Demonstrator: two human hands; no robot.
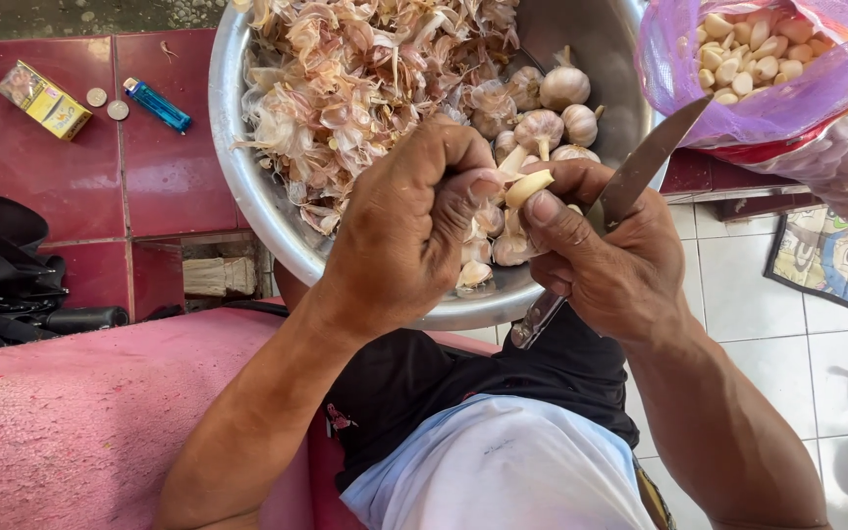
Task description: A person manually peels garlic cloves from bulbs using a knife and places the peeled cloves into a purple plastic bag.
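Observation:
My left hand (404,231) and my right hand (606,260) meet over the rim of a large metal bowl (247,186). Between both thumbs sits a pale peeled garlic clove (527,186), pinched from each side. In my right hand is also a knife (640,167), its blade pointing up and right and its handle end sticking out below the palm. Inside the bowl lie a heap of papery garlic skins (345,69) and several whole garlic bulbs (552,108).
A purple mesh bag of peeled cloves (768,69) hangs at the upper right. On the red tiled ledge lie a yellow box (43,98), two coins (107,103) and a blue lighter (157,105). A pink cushion (80,412) is at the lower left, white floor tiles at right.

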